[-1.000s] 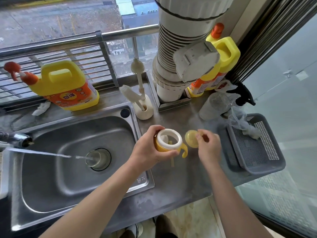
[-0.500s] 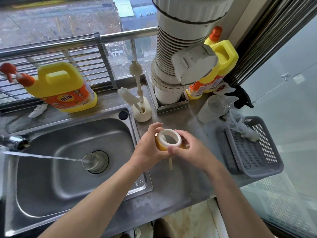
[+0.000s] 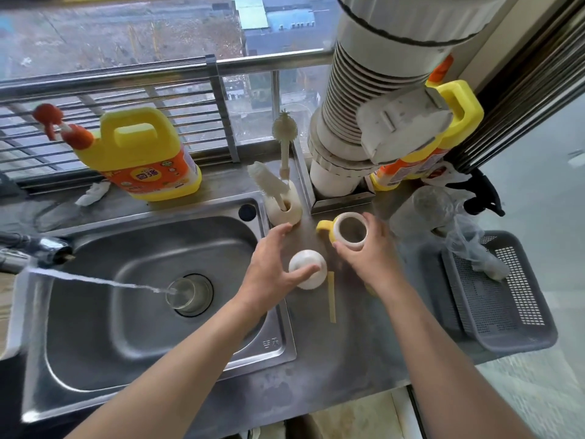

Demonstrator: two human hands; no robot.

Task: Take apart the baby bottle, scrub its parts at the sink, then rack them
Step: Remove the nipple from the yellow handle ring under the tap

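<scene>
The left hand (image 3: 272,264) is spread wide and relaxed over the steel counter (image 3: 316,359), holding nothing; only its thumb rests against the white domed piece (image 3: 308,270) that sits beside the sink's edge. The right hand (image 3: 368,259) has its fingers curled round the white screw collar (image 3: 349,245), open end up, with its yellow handle (image 3: 323,225) sticking out to the left. A thin yellow straw (image 3: 331,296) lies flat on the counter between the two wrists. So the bottle looks mostly apart, its pieces gathered just right of the sink (image 3: 95,327); scrubbing hasn't begun, as far as I can judge. What I take for the cloudy bottle body (image 3: 421,207) lies further right, near the grey basket (image 3: 506,327). To finish this step well, I'd set the collar down apart from the dome so nothing rolls, and keep the straw away from the counter's front edge, since it's light and easily knocked off. The brush stand (image 3: 285,210) is just beyond the left fingertips, and the tap (image 3: 47,250) is running into the drain, so each piece should go under the stream one at a time. The narrow brush would suit the straw.
</scene>
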